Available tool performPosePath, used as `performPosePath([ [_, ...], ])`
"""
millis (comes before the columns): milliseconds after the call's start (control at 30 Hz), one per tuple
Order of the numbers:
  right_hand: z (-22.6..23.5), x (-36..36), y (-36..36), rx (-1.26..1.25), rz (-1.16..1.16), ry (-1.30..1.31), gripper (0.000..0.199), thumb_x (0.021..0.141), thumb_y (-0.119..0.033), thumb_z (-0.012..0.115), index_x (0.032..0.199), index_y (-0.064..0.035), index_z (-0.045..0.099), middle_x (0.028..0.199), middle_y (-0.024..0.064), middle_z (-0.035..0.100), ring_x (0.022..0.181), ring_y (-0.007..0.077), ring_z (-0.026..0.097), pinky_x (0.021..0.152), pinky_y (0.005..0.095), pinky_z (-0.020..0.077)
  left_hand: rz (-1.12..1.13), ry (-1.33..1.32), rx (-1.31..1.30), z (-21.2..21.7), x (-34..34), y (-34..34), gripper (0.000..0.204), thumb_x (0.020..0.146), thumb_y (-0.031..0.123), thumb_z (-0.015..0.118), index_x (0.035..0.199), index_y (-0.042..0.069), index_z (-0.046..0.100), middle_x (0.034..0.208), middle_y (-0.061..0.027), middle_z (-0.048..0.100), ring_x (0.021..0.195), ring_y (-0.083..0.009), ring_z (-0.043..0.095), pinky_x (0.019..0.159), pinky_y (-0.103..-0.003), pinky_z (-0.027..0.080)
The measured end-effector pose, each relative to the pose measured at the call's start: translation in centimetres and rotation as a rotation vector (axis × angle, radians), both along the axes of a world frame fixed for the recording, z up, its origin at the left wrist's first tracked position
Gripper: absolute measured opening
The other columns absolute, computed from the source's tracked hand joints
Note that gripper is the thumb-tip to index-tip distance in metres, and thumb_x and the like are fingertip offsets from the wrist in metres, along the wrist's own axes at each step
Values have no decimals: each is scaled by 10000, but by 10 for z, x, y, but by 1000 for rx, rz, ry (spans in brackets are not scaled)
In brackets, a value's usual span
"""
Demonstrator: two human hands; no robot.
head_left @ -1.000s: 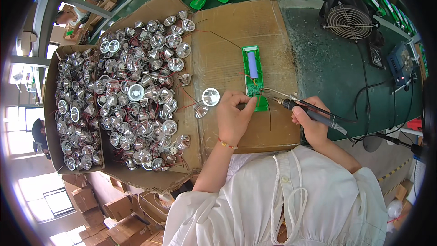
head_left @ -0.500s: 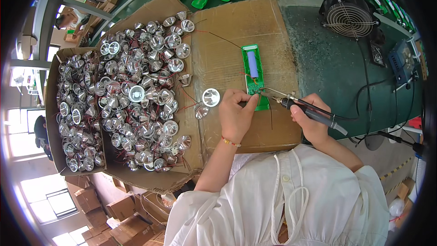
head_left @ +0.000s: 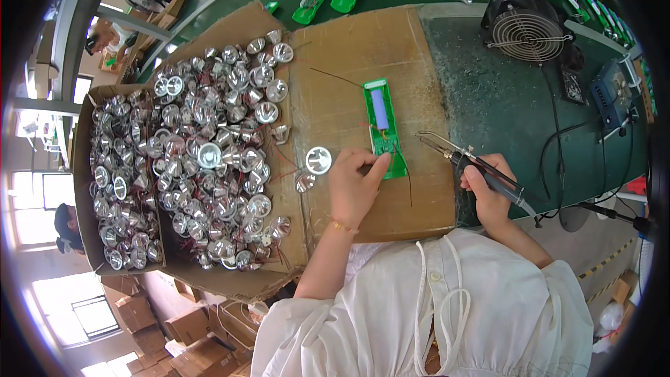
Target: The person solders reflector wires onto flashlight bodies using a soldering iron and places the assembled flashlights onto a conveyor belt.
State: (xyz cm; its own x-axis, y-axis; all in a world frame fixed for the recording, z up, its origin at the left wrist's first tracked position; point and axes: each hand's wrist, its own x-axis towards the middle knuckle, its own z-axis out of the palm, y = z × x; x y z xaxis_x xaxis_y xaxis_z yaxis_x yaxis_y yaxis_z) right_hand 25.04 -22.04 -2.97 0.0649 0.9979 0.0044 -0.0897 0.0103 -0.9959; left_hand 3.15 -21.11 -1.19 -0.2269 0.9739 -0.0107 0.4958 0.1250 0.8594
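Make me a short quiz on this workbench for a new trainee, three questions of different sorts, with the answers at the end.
1. Which tool is in the person's right hand?
A) pliers
B) soldering iron
C) scissors

2. Fill in the blank: in the green casing lies a purple, tube-shaped ______.

3. True or false: the tip of the soldering iron is touching the green casing.

Key:
1. B
2. battery
3. False; a gap shows between the tip and the casing.
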Motion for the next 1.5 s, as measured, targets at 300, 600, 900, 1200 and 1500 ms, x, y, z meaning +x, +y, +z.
performPosePath([
  [300, -17, 57, 0, 55, -216, -189, 138, 818, -82, 594, 858, 4, 493, 692, 66, 566, 585, 94, 533, 551, 212, 450, -300, 390, -78, 13, 18, 80, 202, 713, 203, 597, 699, 11, 655, 634, -189, 592, 601, -329, 601, 576, -375, 488],
  [600, -27, 58, 4, 95, -177, -197, 157, 746, -45, 649, 818, -18, 513, 667, 52, 564, 553, 102, 516, 523, 227, 409, 3, 601, 736, -2, 34, 311, 343, 701, 260, 681, 972, 63, 612, 1093, -181, 549, 1017, -332, 523, 836, -409, 441],
  [900, -38, 66, -1, 114, -129, -275, 152, 749, -31, 613, 820, -13, 479, 692, 55, 531, 547, 92, 515, 498, 218, 415, -245, 898, 171, 11, -23, 315, 427, 610, 256, 666, 1012, 115, 637, 1021, -168, 569, 947, -312, 559, 845, -378, 454],
  [1200, -23, 60, 6, 70, -160, -61, 141, 787, -45, 600, 859, -2, 487, 672, 55, 544, 561, 88, 510, 528, 216, 418, -176, 735, 201, 27, 40, 87, 402, 670, 268, 667, 996, 58, 563, 1004, -139, 487, 900, -305, 541, 729, -374, 480],
  [1500, -19, 55, 6, 64, -189, -44, 179, 822, -139, 597, 867, 10, 507, 679, 69, 566, 553, 89, 514, 522, 213, 428, 89, 1036, 260, 18, -51, -20, 366, 725, 244, 658, 1041, 94, 552, 1017, -118, 520, 883, -284, 511, 754, -412, 394],
])
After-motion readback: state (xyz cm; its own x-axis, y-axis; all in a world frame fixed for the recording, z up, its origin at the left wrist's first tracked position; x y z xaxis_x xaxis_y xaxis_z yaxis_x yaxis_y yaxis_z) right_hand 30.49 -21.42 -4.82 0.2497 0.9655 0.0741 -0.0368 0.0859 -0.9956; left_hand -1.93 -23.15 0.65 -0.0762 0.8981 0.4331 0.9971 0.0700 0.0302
